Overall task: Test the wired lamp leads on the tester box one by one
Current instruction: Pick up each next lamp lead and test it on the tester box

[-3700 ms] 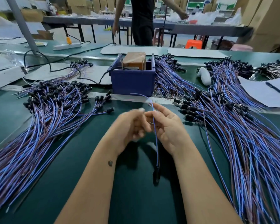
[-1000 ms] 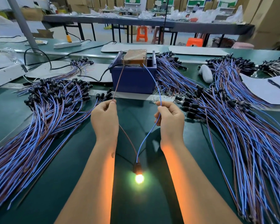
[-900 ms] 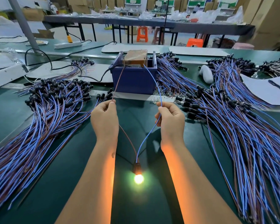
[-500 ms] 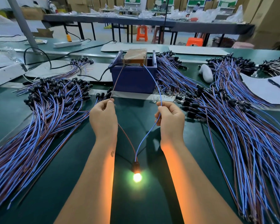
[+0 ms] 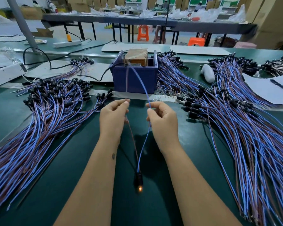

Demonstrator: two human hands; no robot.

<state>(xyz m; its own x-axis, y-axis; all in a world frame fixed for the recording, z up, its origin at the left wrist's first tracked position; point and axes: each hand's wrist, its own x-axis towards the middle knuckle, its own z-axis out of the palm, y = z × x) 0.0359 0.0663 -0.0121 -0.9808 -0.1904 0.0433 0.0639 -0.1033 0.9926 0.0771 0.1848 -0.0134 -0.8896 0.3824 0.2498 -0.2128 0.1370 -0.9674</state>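
From my head view, my left hand [image 5: 112,115] pinches the brown wire [image 5: 132,141] and my right hand [image 5: 162,118] pinches the blue wire [image 5: 143,145], both reaching toward the tester [image 5: 134,79]. The lamp [image 5: 140,188] glows faintly on the table [image 5: 72,160]. Big piles [image 5: 252,136] flank me; which are tested, I can't tell.

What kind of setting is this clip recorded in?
Most likely a factory assembly or test line. Heaps of identical wired lamp leads cover a long green workbench, a blue tester box sits at its middle, and stacked cartons and more work tables stand behind.
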